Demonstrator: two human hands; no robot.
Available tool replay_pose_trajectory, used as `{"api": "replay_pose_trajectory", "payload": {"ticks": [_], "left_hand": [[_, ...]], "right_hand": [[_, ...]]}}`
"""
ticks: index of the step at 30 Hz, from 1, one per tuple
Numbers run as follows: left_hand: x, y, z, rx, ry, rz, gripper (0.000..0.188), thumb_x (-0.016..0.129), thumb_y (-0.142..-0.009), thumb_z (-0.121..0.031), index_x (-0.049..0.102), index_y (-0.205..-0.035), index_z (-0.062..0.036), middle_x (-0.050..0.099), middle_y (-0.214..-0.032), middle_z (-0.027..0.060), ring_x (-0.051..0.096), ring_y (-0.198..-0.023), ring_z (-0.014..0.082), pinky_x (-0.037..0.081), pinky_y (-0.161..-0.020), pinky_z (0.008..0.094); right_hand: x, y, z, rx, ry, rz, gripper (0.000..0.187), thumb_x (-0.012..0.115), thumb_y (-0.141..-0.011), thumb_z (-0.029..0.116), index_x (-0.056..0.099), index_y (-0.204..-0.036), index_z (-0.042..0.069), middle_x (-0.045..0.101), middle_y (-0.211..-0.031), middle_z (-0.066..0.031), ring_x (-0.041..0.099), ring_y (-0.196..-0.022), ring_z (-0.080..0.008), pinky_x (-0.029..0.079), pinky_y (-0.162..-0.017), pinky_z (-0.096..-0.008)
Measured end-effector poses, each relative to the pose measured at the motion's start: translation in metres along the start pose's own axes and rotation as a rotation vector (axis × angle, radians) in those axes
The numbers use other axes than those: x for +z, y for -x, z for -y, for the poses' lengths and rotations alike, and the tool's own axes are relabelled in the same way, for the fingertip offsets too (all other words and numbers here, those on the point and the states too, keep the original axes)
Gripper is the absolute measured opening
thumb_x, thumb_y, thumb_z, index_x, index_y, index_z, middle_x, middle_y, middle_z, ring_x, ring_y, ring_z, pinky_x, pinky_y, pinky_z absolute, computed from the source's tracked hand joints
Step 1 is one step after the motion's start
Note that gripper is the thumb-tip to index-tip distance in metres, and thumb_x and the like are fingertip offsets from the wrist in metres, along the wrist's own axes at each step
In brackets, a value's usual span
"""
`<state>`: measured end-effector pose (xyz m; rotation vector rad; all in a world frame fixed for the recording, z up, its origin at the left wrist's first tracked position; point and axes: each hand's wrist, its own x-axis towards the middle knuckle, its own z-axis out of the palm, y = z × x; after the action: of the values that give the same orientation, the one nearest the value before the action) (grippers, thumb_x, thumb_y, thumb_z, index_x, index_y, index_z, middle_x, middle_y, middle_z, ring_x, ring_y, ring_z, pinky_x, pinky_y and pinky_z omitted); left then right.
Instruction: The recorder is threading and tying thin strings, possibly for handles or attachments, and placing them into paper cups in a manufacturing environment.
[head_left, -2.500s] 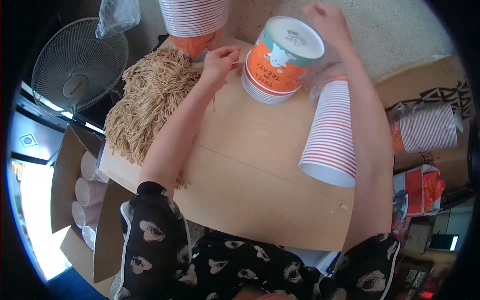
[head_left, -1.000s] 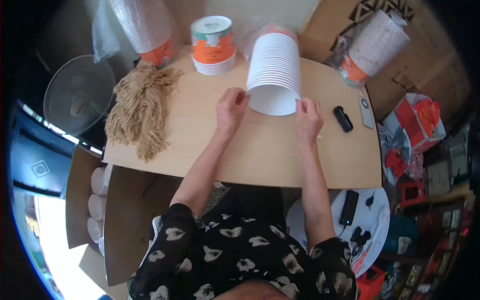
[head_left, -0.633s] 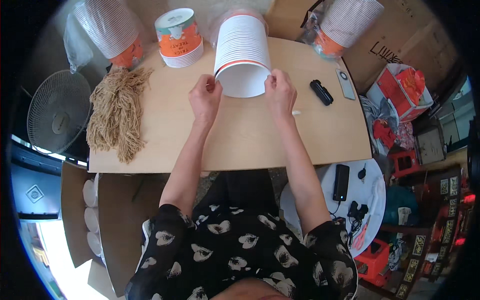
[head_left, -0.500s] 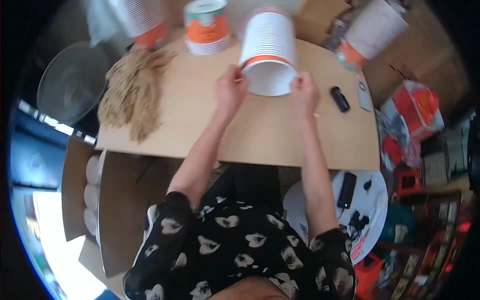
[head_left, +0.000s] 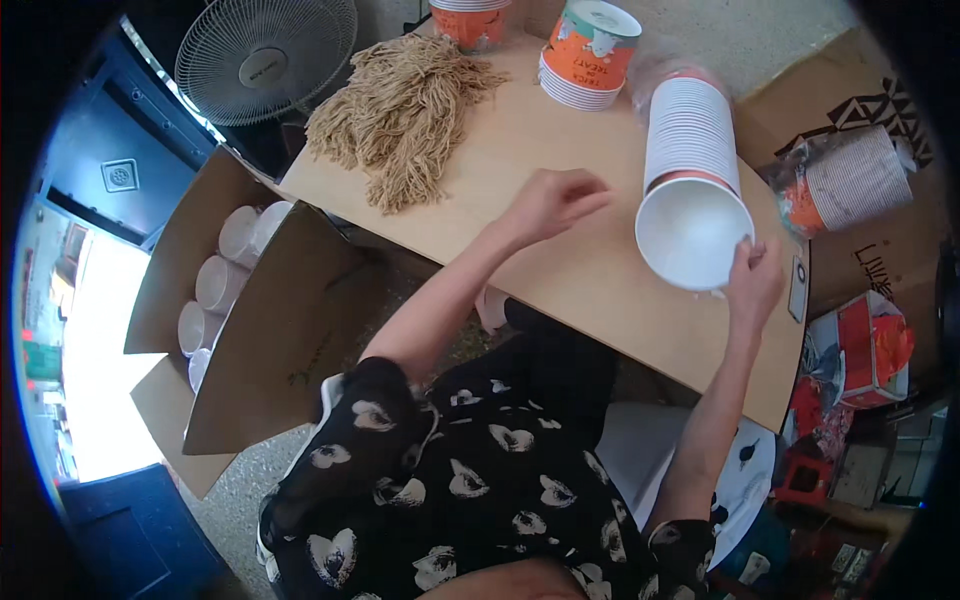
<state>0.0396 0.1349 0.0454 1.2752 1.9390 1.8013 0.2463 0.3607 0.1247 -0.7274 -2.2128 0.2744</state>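
A long stack of nested white paper buckets (head_left: 693, 125) lies on its side on the table, the mouth of its front bucket (head_left: 690, 232) turned toward me. My right hand (head_left: 755, 282) pinches the right edge of that front rim between thumb and fingers. To the left of the stack, above the wooden tabletop, my left hand (head_left: 558, 207) is apart from it, its fingers stretched out and holding nothing. Behind stands a shorter upside-down stack of orange-printed buckets (head_left: 588, 62).
A heap of tan crinkled strands (head_left: 410, 110) covers the table's left part, near a fan (head_left: 265, 65). An open carton (head_left: 270, 340) with several wrapped white stacks stands at left. Another wrapped bucket stack (head_left: 850, 185) lies at right, above a red-and-white box (head_left: 865, 355).
My left hand has let go of the front bucket's rim and moved left. My right hand stays at the rim. The view has turned left, showing more of the carton and fan.
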Motion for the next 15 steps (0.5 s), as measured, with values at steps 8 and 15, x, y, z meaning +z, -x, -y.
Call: {"api": "replay_pose_trajectory", "payload": {"ticks": [8,15], "left_hand": [[-0.13,0.082,0.026,-0.092,-0.545,-0.414,0.013,0.073,-0.084,-0.008,0.072,-0.095,-0.0002,0.068,-0.079,0.0102,0.068,-0.069,0.0159,0.054,-0.065,0.0283],[-0.12,0.072,0.041,-0.166,-0.834,-0.475,0.017,0.074,-0.077,-0.019,0.07,-0.087,-0.0056,0.061,-0.084,0.0117,0.064,-0.076,0.0315,0.052,-0.067,0.0426]], "right_hand": [[-0.022,0.016,0.045,0.292,-0.558,0.259,0.016,0.057,-0.095,0.006,0.049,-0.081,0.004,0.048,-0.063,0.0037,0.042,-0.053,-0.0043,0.035,-0.048,-0.0237],[0.036,0.012,0.076,0.217,-0.562,0.538,0.023,0.058,-0.09,0.001,0.045,-0.072,0.002,0.053,-0.057,-0.0022,0.051,-0.047,-0.0062,0.04,-0.039,-0.0245]]}}
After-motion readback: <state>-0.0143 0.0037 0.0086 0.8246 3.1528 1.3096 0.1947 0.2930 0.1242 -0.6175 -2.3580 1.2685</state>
